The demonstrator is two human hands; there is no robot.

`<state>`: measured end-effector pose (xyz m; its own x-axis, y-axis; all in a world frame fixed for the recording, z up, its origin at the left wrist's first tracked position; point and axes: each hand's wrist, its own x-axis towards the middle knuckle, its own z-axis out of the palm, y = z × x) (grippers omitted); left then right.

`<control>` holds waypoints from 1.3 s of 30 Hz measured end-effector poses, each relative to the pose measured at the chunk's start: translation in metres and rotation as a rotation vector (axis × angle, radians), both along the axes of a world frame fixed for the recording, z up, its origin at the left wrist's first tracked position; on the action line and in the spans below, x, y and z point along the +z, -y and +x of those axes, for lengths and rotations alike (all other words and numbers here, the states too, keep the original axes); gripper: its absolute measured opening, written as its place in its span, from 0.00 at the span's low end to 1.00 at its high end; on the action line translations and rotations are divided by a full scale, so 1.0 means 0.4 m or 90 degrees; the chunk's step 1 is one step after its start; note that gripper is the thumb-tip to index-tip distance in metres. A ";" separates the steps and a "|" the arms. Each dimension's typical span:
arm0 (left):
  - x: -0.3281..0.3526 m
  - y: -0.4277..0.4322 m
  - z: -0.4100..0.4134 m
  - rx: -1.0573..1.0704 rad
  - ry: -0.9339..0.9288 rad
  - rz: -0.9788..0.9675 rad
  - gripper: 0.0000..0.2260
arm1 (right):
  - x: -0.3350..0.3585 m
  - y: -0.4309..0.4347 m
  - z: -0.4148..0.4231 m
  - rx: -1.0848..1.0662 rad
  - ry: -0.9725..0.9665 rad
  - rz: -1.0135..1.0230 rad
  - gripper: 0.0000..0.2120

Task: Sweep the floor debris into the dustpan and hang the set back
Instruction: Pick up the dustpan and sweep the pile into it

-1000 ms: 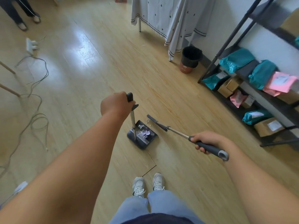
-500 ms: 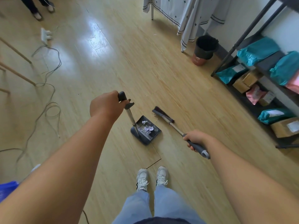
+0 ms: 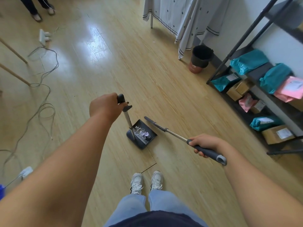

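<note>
A dark grey dustpan (image 3: 148,141) rests on the wooden floor just ahead of my feet, with crumpled white and purple paper scraps (image 3: 143,130) lying inside it. My left hand (image 3: 105,107) is shut on the top grip of the dustpan's upright metal handle. My right hand (image 3: 202,144) is shut on the grey grip of the broom (image 3: 170,131). The broom's shaft slants down to the left, and its dark head sits at the pan's far right edge.
A black bin (image 3: 200,58) stands by the wall under a hanging white cloth (image 3: 183,18). A dark metal rack (image 3: 262,102) with teal and pink parcels and boxes fills the right. Cables (image 3: 44,95) and a power strip lie on the left. Another person's feet (image 3: 42,13) show top left.
The broom head has shifted a little along the pan's open edge, and my right hand has moved right and lower. The dustpan stays put in my left hand's hold. My view has tilted.
</note>
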<state>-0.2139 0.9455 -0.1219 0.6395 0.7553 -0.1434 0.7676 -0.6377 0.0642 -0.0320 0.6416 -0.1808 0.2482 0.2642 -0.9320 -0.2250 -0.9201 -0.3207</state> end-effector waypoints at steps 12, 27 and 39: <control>0.006 0.022 -0.037 0.023 0.010 -0.012 0.15 | -0.019 -0.007 -0.059 0.042 -0.050 -0.004 0.14; 0.020 -0.049 -0.130 0.130 -0.006 -0.177 0.16 | -0.042 -0.057 -0.128 0.006 0.020 -0.043 0.16; 0.032 -0.065 -0.126 0.163 -0.010 -0.471 0.18 | 0.039 -0.079 -0.156 0.030 -0.029 0.009 0.11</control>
